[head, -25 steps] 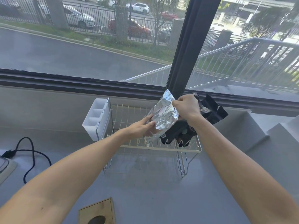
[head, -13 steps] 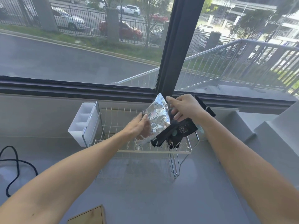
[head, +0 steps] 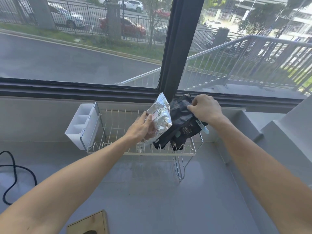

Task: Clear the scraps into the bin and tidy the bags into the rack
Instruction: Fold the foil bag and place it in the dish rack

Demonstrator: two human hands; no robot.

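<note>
Left hand (head: 141, 128) holds foil bag (head: 159, 115); right hand (head: 205, 108) grips black bag (head: 179, 112).

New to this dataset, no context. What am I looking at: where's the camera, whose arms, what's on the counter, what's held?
No robot here: a person works bare-handed, and the one camera sits on their head, looking forward and down.

A white wire rack stands on the grey counter below a window, with a white divided caddy on its left end.

The left hand holds a silver foil bag over the rack. The right hand grips the top of a black bag in the rack.

A black cable lies far left; a wooden board lies at the bottom edge.
</note>
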